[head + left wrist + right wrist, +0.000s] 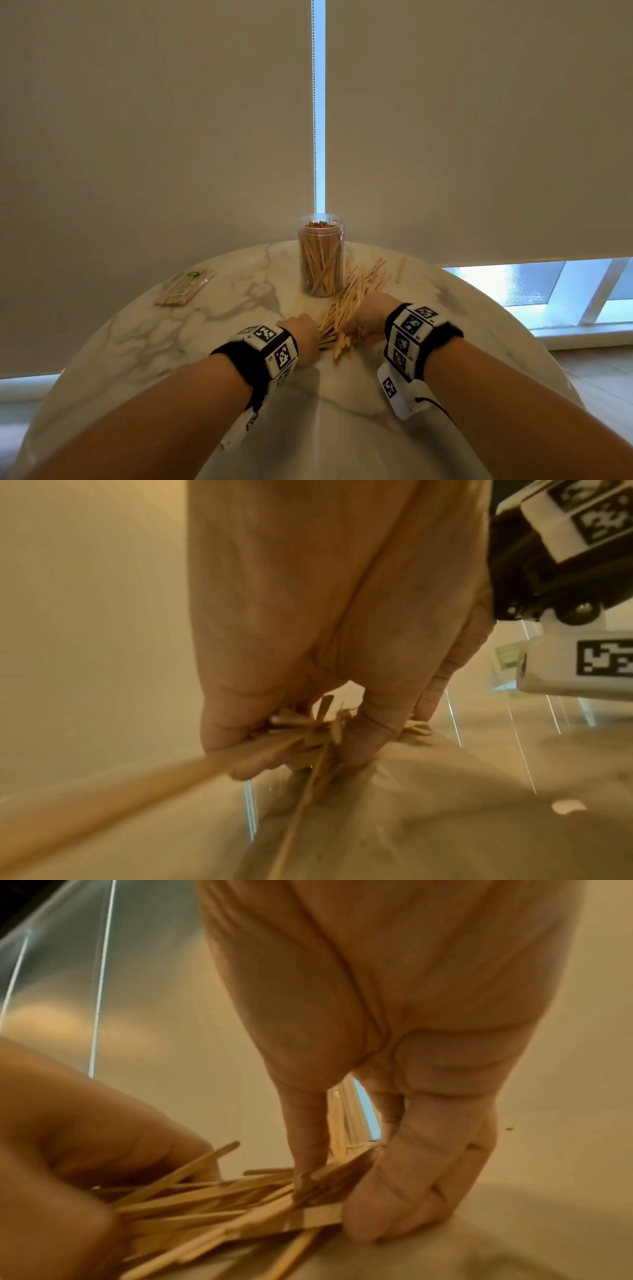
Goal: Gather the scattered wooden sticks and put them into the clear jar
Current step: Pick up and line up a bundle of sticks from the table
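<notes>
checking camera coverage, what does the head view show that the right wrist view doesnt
Only the head view shows the clear jar standing upright with sticks inside, a wrapped packet on the table's left side, and one stray stick lying apart. Only the right wrist view shows the right hand's fingers curled round stick ends. Both show the left hand, the right hand and the loose pile of sticks between them.

Right hand: fingers curled round wooden sticks on table. Left hand, blurred, apparently gripping the same bundle.
</notes>
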{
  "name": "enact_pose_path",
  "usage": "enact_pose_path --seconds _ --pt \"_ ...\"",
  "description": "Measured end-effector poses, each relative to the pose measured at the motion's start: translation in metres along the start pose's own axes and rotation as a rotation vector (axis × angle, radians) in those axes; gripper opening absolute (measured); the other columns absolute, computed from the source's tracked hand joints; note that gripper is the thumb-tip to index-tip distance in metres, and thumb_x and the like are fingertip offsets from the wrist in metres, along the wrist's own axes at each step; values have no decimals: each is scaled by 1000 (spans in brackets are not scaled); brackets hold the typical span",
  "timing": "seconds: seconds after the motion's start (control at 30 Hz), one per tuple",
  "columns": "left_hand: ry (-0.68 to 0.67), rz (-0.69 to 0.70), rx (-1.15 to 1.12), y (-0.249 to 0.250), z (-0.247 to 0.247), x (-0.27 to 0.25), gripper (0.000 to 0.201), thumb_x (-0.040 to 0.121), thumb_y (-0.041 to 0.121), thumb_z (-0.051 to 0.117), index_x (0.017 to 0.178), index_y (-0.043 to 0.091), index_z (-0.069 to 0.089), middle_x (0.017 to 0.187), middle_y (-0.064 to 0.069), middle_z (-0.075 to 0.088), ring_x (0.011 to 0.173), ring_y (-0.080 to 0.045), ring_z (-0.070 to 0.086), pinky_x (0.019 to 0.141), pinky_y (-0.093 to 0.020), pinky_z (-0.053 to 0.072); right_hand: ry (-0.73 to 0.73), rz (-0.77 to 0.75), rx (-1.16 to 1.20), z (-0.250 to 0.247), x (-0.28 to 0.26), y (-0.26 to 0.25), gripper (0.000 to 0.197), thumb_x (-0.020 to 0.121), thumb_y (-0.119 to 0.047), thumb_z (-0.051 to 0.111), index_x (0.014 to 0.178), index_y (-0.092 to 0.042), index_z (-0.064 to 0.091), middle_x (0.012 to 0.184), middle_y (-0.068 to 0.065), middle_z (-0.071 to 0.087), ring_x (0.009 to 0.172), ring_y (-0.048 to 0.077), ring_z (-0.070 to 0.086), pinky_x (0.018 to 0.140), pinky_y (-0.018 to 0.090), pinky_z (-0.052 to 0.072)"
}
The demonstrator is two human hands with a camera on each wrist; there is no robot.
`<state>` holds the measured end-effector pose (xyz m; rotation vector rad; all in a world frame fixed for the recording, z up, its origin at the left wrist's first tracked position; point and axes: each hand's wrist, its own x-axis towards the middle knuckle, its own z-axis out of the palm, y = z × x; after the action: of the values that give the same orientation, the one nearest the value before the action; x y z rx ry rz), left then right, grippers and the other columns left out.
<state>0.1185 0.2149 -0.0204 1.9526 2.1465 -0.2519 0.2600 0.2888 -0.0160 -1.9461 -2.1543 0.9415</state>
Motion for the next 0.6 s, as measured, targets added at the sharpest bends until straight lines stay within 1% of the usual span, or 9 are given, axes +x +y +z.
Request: enact_pose_path --seconds 0.1,0.17,0.23,0.27,0.3,0.37,0.43,0.53,0.6 --pt "-16 9 74 -5 5 -21 42 100 28 48 135 5 43 136 -14 53 121 -31 56 90 -32 44 -33 -22 9 10 -21 -6 44 86 -30 77 118 -2 67 119 14 68 111 29 66 96 41 55" --pt "-50 22 100 -9 10 -34 39 101 25 44 134 6 46 135 -15 54 119 -30 57 87 -30 44 -58 -41 3 14 -36 -9 36 92 -28 70 117 -1 67 116 15 69 111 30 66 97 42 55" --pt "-61 34 105 -14 15 -44 37 100 23 44 133 6 45 134 -16 53 118 -31 58 86 -32 43 -87 -74 2 19 -44 -12 23 99 -22 58 106 -2 68 99 12 71 98 30 70 94 40 56" --pt "-62 34 105 -17 17 -50 37 100 23 44 133 6 44 134 -16 53 118 -32 57 86 -33 44 -89 -88 -22 21 -44 -14 24 100 -22 54 106 -4 68 90 8 68 95 29 70 90 38 56" --pt "-58 44 106 -17 17 -57 37 101 25 44 133 6 43 134 -16 53 118 -33 57 88 -34 44 -84 -97 -65 22 -46 -17 29 101 -26 53 114 -3 67 91 5 65 101 30 69 88 36 55" --pt "-46 70 93 -18 17 -72 41 103 30 42 137 6 40 137 -16 53 121 -33 55 93 -35 44 -34 -90 -159 24 -52 -22 45 100 -39 52 127 -4 62 113 8 65 116 31 62 93 36 51" --pt "-26 125 89 -16 19 -87 47 106 37 38 142 7 40 136 -15 53 123 -33 54 96 -35 42 -6 -88 -240 24 -57 -28 45 98 -41 55 126 -7 62 128 11 63 119 29 60 96 35 49" --pt "-44 196 125 -19 25 -92 36 107 30 41 133 7 51 128 -13 59 116 -31 59 88 -34 45 -16 -75 -238 23 -65 -29 28 102 -31 52 114 -8 62 125 14 63 107 25 59 96 35 49" --pt "-72 147 118 -25 25 -93 33 106 25 43 127 5 57 121 -13 63 110 -31 62 82 -33 46 -37 -70 -176 18 -69 -21 25 102 -23 52 115 -4 62 120 13 64 104 27 61 93 33 50"
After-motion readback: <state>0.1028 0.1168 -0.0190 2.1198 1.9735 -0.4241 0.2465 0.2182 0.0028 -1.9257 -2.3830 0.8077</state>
